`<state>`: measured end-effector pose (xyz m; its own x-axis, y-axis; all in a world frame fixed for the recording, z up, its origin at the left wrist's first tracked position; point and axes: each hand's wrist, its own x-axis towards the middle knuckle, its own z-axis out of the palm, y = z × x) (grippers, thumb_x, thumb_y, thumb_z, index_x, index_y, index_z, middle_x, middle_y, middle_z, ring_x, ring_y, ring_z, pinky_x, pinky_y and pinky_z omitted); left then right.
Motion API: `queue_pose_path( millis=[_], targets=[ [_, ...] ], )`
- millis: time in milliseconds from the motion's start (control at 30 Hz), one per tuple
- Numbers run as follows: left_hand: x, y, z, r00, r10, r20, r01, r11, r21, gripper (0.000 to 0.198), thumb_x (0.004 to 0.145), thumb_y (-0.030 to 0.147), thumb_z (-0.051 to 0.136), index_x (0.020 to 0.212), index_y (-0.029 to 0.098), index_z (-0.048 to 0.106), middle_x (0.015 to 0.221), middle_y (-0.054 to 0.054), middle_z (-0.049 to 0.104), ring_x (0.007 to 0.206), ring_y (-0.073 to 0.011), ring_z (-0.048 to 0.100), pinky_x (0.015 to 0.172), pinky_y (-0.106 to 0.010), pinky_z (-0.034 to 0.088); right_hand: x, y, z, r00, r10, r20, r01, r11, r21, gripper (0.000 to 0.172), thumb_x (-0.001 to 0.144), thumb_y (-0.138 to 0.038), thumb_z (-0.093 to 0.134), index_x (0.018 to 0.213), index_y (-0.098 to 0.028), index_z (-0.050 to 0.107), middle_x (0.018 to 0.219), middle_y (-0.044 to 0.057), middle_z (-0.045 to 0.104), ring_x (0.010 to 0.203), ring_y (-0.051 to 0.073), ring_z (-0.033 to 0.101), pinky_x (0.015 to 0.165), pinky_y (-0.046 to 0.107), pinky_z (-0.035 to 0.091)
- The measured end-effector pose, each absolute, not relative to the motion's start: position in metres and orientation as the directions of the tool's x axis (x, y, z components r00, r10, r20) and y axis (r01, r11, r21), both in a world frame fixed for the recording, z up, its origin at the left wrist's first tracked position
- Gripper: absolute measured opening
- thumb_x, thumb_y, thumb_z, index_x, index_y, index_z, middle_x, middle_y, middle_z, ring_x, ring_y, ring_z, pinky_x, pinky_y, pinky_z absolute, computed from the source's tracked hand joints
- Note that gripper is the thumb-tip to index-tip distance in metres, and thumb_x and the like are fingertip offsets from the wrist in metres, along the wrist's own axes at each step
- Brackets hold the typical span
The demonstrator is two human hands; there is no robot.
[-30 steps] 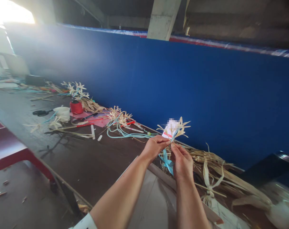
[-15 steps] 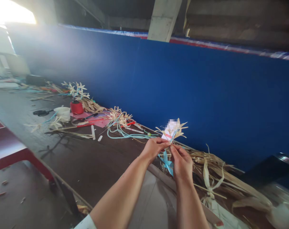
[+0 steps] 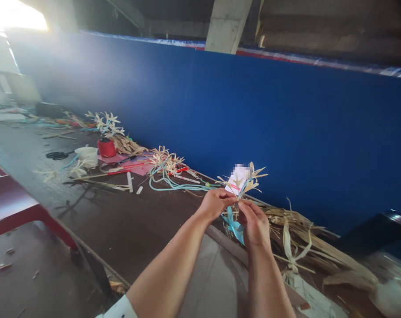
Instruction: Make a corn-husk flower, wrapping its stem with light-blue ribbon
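Observation:
Pale dried-husk flowers on blue-wrapped stems rise from between my two hands. My left hand pinches the base of the stems with thumb and finger. Right beside it, my right hand also pinches the stem base, fingertips almost touching the left ones. Just what lies between the fingertips is hidden. Behind the flowers stands a white card-like sheet, partly blurred out. A turquoise strip shows below the hands, near the right wrist. Dried corn husks lie to the right of my right hand.
On the dark table lie blue cords, more husk flowers, a red thread spool, a white cup and black scissors. A blue partition runs behind; a red stool stands left.
The flowers have tilted and shifted slightly right, along with my right hand. Both hands keep their pinch. The view has moved a little.

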<state>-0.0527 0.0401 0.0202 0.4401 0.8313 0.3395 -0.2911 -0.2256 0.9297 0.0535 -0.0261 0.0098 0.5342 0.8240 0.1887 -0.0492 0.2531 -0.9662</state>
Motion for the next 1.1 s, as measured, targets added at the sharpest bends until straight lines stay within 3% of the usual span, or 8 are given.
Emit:
queue_pose_path(
  millis=[333,500,700,833,1100],
  targets=[
    [-0.055,0.037,0.025,0.468,0.82,0.33,-0.285,-0.213,0.935,0.031,0.062,0.039,0.069,0.073,0.01,0.069,0.079,-0.006,0.062,0.073,-0.0143,0.054,0.069,-0.025,0.041,0.057,-0.029,0.009,0.494,0.854,0.161,-0.154,0.268,-0.951,0.022,0.061,-0.033,0.071,0.075,-0.019,0.063,0.055,-0.005,0.047,0.046,0.006,0.036,0.044,0.021,0.026],
    [-0.055,0.044,0.018,0.382,0.85,0.362,-0.232,-0.291,0.928,0.022,0.067,0.031,0.063,0.075,0.011,0.07,0.078,-0.005,0.062,0.073,-0.0145,0.054,0.07,-0.025,0.041,0.058,-0.028,0.008,0.412,0.887,0.208,-0.113,0.276,-0.954,0.026,0.068,-0.033,0.065,0.087,-0.016,0.067,0.055,-0.003,0.047,0.047,0.007,0.033,0.043,0.021,0.019],
    [-0.055,0.045,0.016,0.396,0.853,0.34,-0.194,-0.284,0.939,0.023,0.066,0.034,0.064,0.075,0.013,0.07,0.078,-0.004,0.063,0.073,-0.0138,0.055,0.069,-0.024,0.041,0.063,-0.025,0.006,0.472,0.87,0.143,-0.063,0.195,-0.979,0.026,0.063,-0.031,0.067,0.085,-0.018,0.067,0.049,-0.006,0.04,0.044,0.007,0.029,0.042,0.021,0.017],
    [-0.055,0.045,0.015,0.435,0.853,0.289,-0.194,-0.224,0.955,0.03,0.066,0.038,0.065,0.08,0.013,0.07,0.071,-0.003,0.062,0.063,-0.0112,0.05,0.062,-0.023,0.039,0.068,-0.028,0.009,0.474,0.87,0.137,0.003,0.155,-0.988,0.032,0.059,-0.031,0.068,0.087,-0.015,0.067,0.05,-0.005,0.042,0.044,0.006,0.029,0.042,0.021,0.017],
    [-0.054,0.045,0.015,0.476,0.849,0.23,-0.175,-0.164,0.971,0.031,0.065,0.037,0.065,0.081,0.011,0.07,0.062,-0.001,0.059,0.054,-0.0079,0.043,0.056,-0.022,0.036,0.067,-0.029,0.015,0.482,0.874,0.063,-0.12,0.137,-0.983,0.026,0.055,-0.029,0.071,0.077,-0.016,0.066,0.048,-0.006,0.045,0.042,0.005,0.028,0.041,0.021,0.014]
  ],
)
